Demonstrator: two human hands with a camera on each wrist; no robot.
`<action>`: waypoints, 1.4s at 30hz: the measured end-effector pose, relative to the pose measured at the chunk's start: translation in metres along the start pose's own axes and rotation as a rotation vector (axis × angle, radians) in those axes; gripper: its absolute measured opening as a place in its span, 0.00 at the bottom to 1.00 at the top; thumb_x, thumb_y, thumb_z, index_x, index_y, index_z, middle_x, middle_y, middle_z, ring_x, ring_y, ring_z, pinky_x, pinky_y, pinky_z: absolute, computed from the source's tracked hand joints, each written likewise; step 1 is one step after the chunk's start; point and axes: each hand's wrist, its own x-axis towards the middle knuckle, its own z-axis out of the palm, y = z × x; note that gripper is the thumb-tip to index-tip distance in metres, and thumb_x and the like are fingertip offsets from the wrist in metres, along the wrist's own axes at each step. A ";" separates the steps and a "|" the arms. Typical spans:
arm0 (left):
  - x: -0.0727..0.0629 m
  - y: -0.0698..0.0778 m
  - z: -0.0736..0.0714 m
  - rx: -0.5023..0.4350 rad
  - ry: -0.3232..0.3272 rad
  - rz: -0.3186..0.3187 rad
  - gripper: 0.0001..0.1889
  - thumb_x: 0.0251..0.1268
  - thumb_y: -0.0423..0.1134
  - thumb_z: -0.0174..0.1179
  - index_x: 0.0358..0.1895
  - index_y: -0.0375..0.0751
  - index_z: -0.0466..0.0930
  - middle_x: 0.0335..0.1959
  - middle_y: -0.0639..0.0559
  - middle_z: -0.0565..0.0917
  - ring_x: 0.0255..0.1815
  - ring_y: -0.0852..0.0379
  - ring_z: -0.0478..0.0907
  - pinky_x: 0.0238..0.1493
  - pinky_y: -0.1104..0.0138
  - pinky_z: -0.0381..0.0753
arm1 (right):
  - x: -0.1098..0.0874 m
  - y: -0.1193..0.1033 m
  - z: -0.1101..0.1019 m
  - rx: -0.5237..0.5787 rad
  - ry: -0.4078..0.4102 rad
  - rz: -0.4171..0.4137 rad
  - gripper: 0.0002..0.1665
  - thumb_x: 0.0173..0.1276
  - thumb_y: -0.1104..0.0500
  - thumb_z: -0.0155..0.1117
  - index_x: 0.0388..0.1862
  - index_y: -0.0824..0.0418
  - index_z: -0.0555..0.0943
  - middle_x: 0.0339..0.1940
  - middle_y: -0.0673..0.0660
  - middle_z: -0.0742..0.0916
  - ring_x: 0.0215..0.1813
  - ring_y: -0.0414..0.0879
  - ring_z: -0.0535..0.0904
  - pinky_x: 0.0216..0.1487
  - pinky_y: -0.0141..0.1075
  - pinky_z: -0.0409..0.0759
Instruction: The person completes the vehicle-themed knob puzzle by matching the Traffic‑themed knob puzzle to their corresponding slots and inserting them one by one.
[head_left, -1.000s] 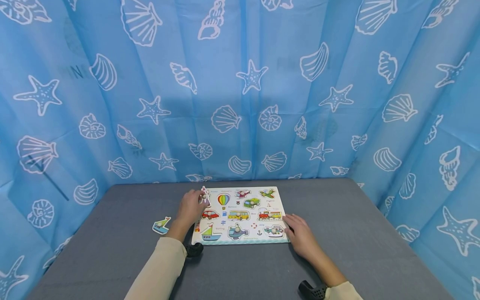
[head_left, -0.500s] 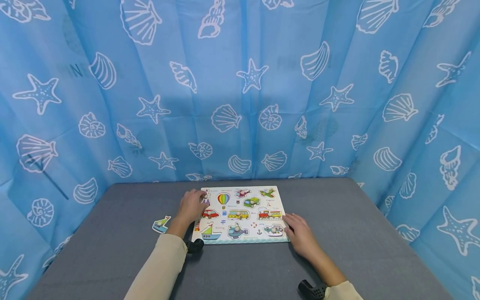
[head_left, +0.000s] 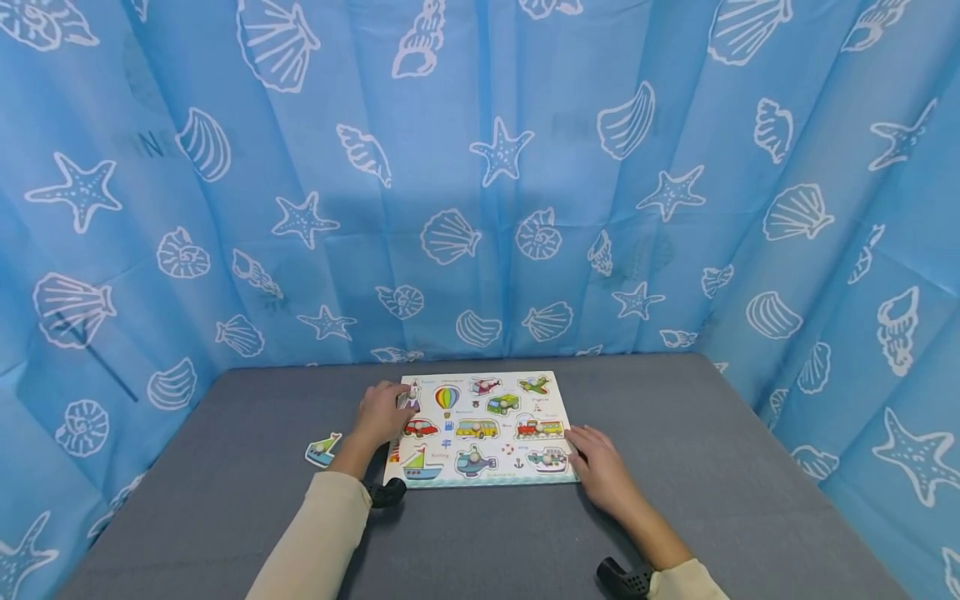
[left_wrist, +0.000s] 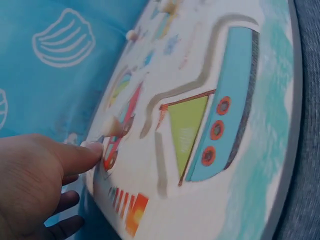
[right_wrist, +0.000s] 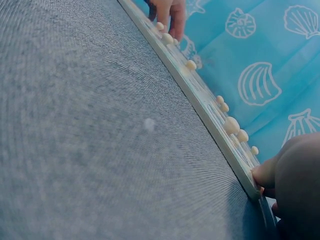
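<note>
A white wooden peg puzzle board [head_left: 468, 481] with vehicle pictures lies on the grey table. At its upper left corner a rocket piece [head_left: 412, 397] lies in its place, and my left hand [head_left: 382, 414] is beside it. Thumb and forefinger stand apart at either side of the rocket; the left wrist view hides this piece behind the thumb. My right hand [head_left: 603, 471] rests along the right edge, its fingertips touching the board near the train piece [head_left: 538, 428] and ship piece [head_left: 547, 461]. A sailboat piece [head_left: 322, 450] lies on the table left of the board.
A bare sailboat recess [left_wrist: 192, 130] shows at the board's lower left. Other knobbed pieces sit in the board, among them a car [head_left: 420, 428], a bus [head_left: 477, 429] and a submarine [head_left: 475, 461]. A blue shell-print curtain [head_left: 480, 208] hangs behind the table [head_left: 480, 542].
The rocket piece has gone down flat into its place from a raised, tilted pose. My left fingers have spread away from it. My right hand has stayed at the board's edge.
</note>
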 end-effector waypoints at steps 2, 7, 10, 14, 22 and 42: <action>-0.001 -0.003 -0.001 -0.034 0.003 0.004 0.26 0.62 0.39 0.67 0.64 0.41 0.75 0.59 0.39 0.73 0.61 0.38 0.66 0.56 0.44 0.67 | 0.000 -0.001 -0.001 0.000 -0.010 0.006 0.22 0.65 0.70 0.60 0.59 0.74 0.76 0.59 0.70 0.78 0.66 0.67 0.66 0.64 0.58 0.61; -0.007 -0.011 -0.007 -0.094 0.028 0.035 0.26 0.60 0.37 0.68 0.63 0.40 0.76 0.59 0.39 0.74 0.63 0.37 0.65 0.57 0.43 0.67 | -0.001 -0.002 -0.002 -0.008 -0.033 0.029 0.22 0.66 0.70 0.60 0.60 0.74 0.76 0.61 0.70 0.78 0.67 0.67 0.65 0.65 0.57 0.60; -0.012 -0.014 -0.013 -0.115 0.042 0.050 0.25 0.60 0.37 0.68 0.62 0.40 0.77 0.58 0.40 0.75 0.61 0.39 0.67 0.57 0.44 0.68 | -0.002 -0.001 -0.001 -0.008 -0.027 0.026 0.22 0.66 0.70 0.60 0.60 0.74 0.76 0.60 0.70 0.78 0.67 0.67 0.65 0.65 0.57 0.60; -0.023 -0.017 -0.022 -0.163 0.039 0.070 0.22 0.63 0.37 0.66 0.60 0.39 0.77 0.55 0.42 0.77 0.58 0.42 0.70 0.54 0.46 0.70 | -0.002 0.000 0.000 -0.007 -0.018 0.015 0.22 0.66 0.70 0.60 0.59 0.74 0.76 0.60 0.70 0.78 0.67 0.67 0.66 0.64 0.58 0.61; -0.047 -0.031 -0.041 -0.177 0.091 0.141 0.17 0.63 0.36 0.66 0.55 0.39 0.81 0.49 0.46 0.81 0.51 0.45 0.75 0.49 0.49 0.73 | -0.002 0.000 0.002 -0.002 0.004 0.000 0.21 0.65 0.70 0.60 0.58 0.74 0.77 0.59 0.70 0.79 0.66 0.68 0.67 0.64 0.58 0.62; -0.088 -0.060 -0.059 -0.111 -0.010 0.159 0.08 0.58 0.34 0.69 0.40 0.41 0.84 0.27 0.58 0.75 0.29 0.59 0.71 0.31 0.64 0.71 | 0.000 -0.002 0.000 -0.018 -0.020 0.036 0.22 0.66 0.70 0.60 0.59 0.73 0.77 0.60 0.70 0.78 0.67 0.67 0.66 0.65 0.57 0.61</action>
